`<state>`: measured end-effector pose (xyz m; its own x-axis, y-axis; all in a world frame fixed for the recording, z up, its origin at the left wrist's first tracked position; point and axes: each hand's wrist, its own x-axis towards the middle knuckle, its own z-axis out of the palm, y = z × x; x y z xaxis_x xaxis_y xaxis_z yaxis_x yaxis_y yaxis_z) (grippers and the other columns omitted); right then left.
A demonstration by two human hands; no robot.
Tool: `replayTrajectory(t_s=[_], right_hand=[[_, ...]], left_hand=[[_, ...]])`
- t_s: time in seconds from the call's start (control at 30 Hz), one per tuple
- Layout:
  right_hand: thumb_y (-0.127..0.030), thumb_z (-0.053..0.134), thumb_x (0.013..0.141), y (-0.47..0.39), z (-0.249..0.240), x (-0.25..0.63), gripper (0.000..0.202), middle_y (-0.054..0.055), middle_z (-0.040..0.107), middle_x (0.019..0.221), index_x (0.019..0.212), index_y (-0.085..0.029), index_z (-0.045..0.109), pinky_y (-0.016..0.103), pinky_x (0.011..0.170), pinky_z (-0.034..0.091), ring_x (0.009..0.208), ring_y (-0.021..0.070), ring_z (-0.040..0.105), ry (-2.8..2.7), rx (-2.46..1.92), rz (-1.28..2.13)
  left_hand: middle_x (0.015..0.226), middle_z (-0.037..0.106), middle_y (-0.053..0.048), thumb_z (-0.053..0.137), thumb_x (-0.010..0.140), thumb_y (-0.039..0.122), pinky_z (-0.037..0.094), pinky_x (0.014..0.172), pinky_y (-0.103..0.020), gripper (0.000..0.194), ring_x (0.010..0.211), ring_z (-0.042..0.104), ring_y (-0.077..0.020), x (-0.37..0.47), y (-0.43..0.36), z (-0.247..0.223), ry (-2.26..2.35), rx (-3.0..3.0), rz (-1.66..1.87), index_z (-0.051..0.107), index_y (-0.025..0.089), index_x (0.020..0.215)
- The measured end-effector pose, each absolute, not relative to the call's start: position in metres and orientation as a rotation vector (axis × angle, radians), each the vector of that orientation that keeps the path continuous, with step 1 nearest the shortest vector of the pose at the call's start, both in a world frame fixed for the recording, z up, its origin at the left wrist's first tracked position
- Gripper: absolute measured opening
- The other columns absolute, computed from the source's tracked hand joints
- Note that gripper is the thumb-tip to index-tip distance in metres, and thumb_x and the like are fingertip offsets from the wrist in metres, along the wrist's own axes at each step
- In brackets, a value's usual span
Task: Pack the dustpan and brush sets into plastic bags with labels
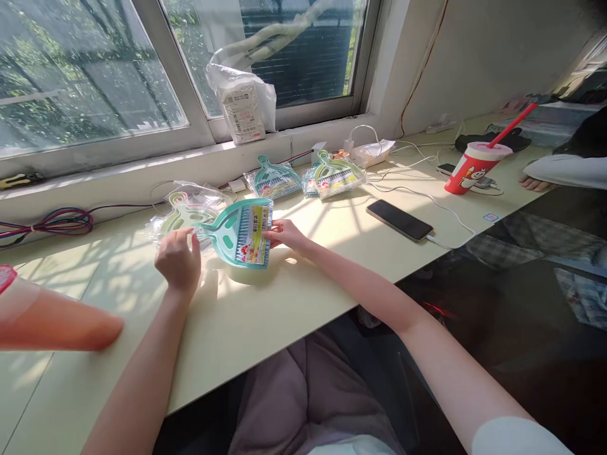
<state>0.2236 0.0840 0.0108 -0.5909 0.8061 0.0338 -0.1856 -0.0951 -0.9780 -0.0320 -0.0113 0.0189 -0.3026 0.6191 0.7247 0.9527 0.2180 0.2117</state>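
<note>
At the bottom centre, a lap (310,398) shows beneath the edge of a pale table (227,335). A cup of orange-red drink (57,319) stands at the left edge. Near the middle of the frame, a turquoise dustpan (222,234) is tilted up over the table, its pan marked with darker oval patches, a row of blue bristles (243,235) and a yellow-green label (257,235) with red pictures at its wide end. The right hand (286,235) is almost closed, pinching that end; the left hand (180,259) curls at the handle, though I cannot tell whether it grips. Right of centre lies a dark phone (399,220); farther back, wrapped dustpans (337,175) rest below the window (303,76)
</note>
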Motion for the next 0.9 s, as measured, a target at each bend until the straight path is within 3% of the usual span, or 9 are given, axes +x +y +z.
replayTrajectory(t_s=[0.13, 0.23, 0.3, 0.37, 0.47, 0.57, 0.7, 0.77, 0.9], right_hand=[[-0.03, 0.088, 0.072, 0.083, 0.008, 0.222, 0.035, 0.005, 0.077, 0.08, 0.097, -0.012, 0.071, 0.028, 0.066, 0.064, 0.069, 0.017, 0.073, -1.456, -0.663, 1.792], [-0.035, 0.09, 0.067, 0.084, 0.007, 0.222, 0.041, 0.005, 0.077, 0.083, 0.096, -0.013, 0.071, 0.029, 0.066, 0.064, 0.071, 0.0178, 0.073, -1.424, -0.642, 1.756], [-0.038, 0.091, 0.064, 0.083, 0.007, 0.222, 0.043, 0.005, 0.077, 0.084, 0.094, -0.014, 0.07, 0.031, 0.067, 0.064, 0.072, 0.0186, 0.073, -1.409, -0.608, 1.726], [-0.04, 0.09, 0.064, 0.082, 0.008, 0.222, 0.042, 0.005, 0.077, 0.085, 0.092, -0.015, 0.07, 0.034, 0.07, 0.064, 0.074, 0.0197, 0.073, -1.397, -0.562, 1.693], [-0.043, 0.088, 0.064, 0.079, 0.01, 0.222, 0.041, 0.006, 0.077, 0.086, 0.09, -0.016, 0.07, 0.038, 0.075, 0.064, 0.076, 0.0214, 0.073, -1.364, -0.559, 1.653], [-0.046, 0.089, 0.061, 0.076, 0.011, 0.221, 0.047, 0.007, 0.078, 0.089, 0.093, -0.017, 0.071, 0.039, 0.075, 0.063, 0.078, 0.0224, 0.073, -1.343, -0.598, 1.633], [-0.046, 0.091, 0.058, 0.074, 0.007, 0.217, 0.051, 0.008, 0.078, 0.089, 0.093, -0.017, 0.071, 0.041, 0.074, 0.064, 0.079, 0.024, 0.073, -1.33, -0.605, 1.659], [-0.046, 0.091, 0.058, 0.073, 0.005, 0.215, 0.05, 0.008, 0.077, 0.088, 0.092, -0.016, 0.07, 0.042, 0.075, 0.064, 0.079, 0.0248, 0.074, -1.312, -0.6, 1.676], [-0.043, 0.091, 0.062, 0.072, 0.003, 0.212, 0.046, 0.008, 0.077, 0.086, 0.091, -0.016, 0.069, 0.044, 0.08, 0.065, 0.081, 0.0257, 0.075, -1.228, -0.601, 1.678]], left_hand=[[0.113, 0.071, -0.013, 0.047, 0.097, 0.035, 0.044, 0.094, -0.041, 0.03, 0.107, 0.062, -0.0286, -0.024, -0.01, 0.013, -1.807, -1.735, -0.95, 0.069, 0.02, 0.112], [0.124, 0.067, -0.013, 0.051, 0.096, 0.038, 0.035, 0.112, -0.049, 0.03, 0.122, 0.057, -0.0292, -0.017, -0.012, 0.012, -1.679, -1.959, -0.995, 0.066, 0.023, 0.117], [0.143, 0.055, -0.015, 0.059, 0.091, 0.044, 0.019, 0.12, -0.058, 0.042, 0.14, 0.042, -0.0334, -0.01, -0.016, 0.014, -1.712, -1.86, -1.129, 0.059, 0.025, 0.129], [0.159, 0.032, -0.018, 0.065, 0.086, 0.047, 0.007, 0.12, -0.065, 0.069, 0.153, 0.016, -0.0377, -0.002, -0.022, 0.021, -1.851, -1.555, -1.32, 0.042, 0.024, 0.146], [0.166, 0.015, -0.019, 0.061, 0.089, 0.048, 0.011, 0.119, -0.067, 0.089, 0.156, -0.001, -0.0363, 0.005, -0.027, 0.035, -2.06, -1.165, -1.583, 0.011, 0.026, 0.159], [0.162, 0.03, -0.015, 0.056, 0.09, 0.058, 0.034, 0.114, -0.055, 0.085, 0.154, 0.021, -0.032, 0.006, -0.021, 0.046, -2.101, -1.228, -1.949, 0.015, 0.032, 0.159], [0.14, 0.06, -0.013, 0.06, 0.082, 0.067, 0.053, 0.097, -0.042, 0.071, 0.13, 0.057, -0.0308, 0.005, -0.006, 0.042, -1.95, -1.653, -2.712, 0.053, 0.027, 0.14], [0.127, 0.068, -0.012, 0.07, 0.078, 0.061, 0.055, 0.094, -0.04, 0.064, 0.121, 0.063, -0.0308, 0.01, -0.003, 0.036, -1.912, -1.759, -2.909, 0.063, 0.023, 0.129], [0.12, 0.072, -0.012, 0.079, 0.074, 0.051, 0.055, 0.093, -0.041, 0.063, 0.116, 0.065, -0.0309, 0.029, -0.006, 0.026, -1.988, -1.913, -2.959, 0.065, 0.021, 0.127]])
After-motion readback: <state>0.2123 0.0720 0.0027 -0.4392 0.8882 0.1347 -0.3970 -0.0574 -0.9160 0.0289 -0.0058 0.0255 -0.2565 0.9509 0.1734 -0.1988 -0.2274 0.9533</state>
